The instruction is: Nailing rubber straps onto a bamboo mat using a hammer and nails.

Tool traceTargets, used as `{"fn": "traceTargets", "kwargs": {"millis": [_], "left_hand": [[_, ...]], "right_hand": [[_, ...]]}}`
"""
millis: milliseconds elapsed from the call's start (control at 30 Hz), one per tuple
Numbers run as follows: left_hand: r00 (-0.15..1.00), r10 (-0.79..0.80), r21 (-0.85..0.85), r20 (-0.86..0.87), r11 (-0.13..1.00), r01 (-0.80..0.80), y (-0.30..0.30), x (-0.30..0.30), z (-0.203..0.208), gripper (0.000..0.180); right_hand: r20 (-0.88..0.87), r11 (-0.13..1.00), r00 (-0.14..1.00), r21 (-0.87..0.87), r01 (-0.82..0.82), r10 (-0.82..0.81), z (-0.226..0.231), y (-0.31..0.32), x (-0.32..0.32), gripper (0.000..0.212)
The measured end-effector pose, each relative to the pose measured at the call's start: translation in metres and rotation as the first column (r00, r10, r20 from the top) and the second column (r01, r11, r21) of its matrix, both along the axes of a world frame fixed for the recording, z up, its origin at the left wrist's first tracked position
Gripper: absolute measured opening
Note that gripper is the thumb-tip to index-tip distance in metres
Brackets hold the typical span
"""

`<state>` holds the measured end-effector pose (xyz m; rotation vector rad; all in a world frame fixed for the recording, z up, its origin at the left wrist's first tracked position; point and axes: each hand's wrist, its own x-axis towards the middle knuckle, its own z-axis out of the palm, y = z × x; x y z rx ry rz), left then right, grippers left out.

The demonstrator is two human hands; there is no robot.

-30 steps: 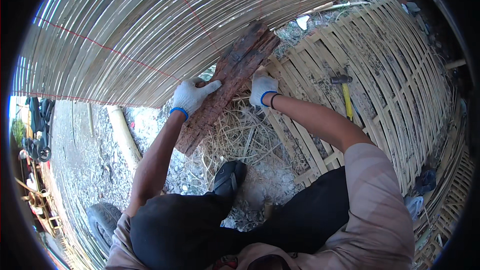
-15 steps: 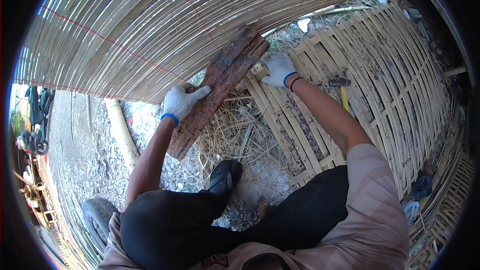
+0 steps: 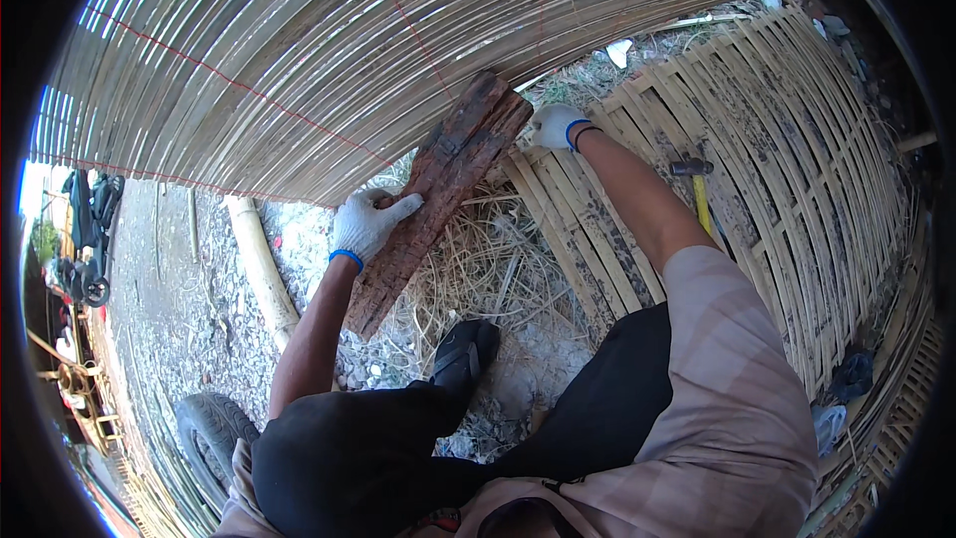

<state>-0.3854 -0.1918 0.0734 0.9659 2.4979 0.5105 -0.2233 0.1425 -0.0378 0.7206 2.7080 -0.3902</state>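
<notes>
A rough, reddish-brown wooden plank (image 3: 443,189) slants across the middle, its far end by a hanging blind of thin slats (image 3: 289,50). In a white glove with a blue cuff, my left hand (image 3: 368,226) grips the plank's left edge, thumb on top. My right hand (image 3: 558,128), gloved the same way, is beside the plank's far end, at the corner of a bamboo lattice panel (image 3: 772,139). Its fingers point down and are mostly hidden, so their grip is unclear. On the panel lies a hammer (image 3: 702,201) with a yellow handle.
A thick bamboo pole (image 3: 261,264) lies on the gravel at the left, with a tyre (image 3: 212,433) nearer me. Dry straw (image 3: 498,254) covers the ground under the plank. My shoe (image 3: 465,351) stands close to it. Plastic bags (image 3: 851,376) lie beyond the panel's right edge.
My right hand has drawn in closer to the plank's far end, its fingers now less visible. The left hand keeps its hold on the plank. The whole view has shifted slightly.
</notes>
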Motion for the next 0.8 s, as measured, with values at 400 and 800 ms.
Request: {"fn": "traceTargets", "kwargs": {"millis": [400,800], "left_hand": [[0.981,-0.086,-0.062,-0.177,0.995,0.076,0.032,-0.037,-0.012,0.074],[0.948,-0.304,-0.260,-0.091,0.927,0.272,0.063,-0.028,-0.046,0.071]], "right_hand": [[-0.281,0.999,0.960,0.049,0.020,-0.005,0.011,-0.005,0.000,0.039],[-0.242,0.998,0.969,0.038,0.052,-0.041,0.062,-0.012,0.005,0.044]]}}
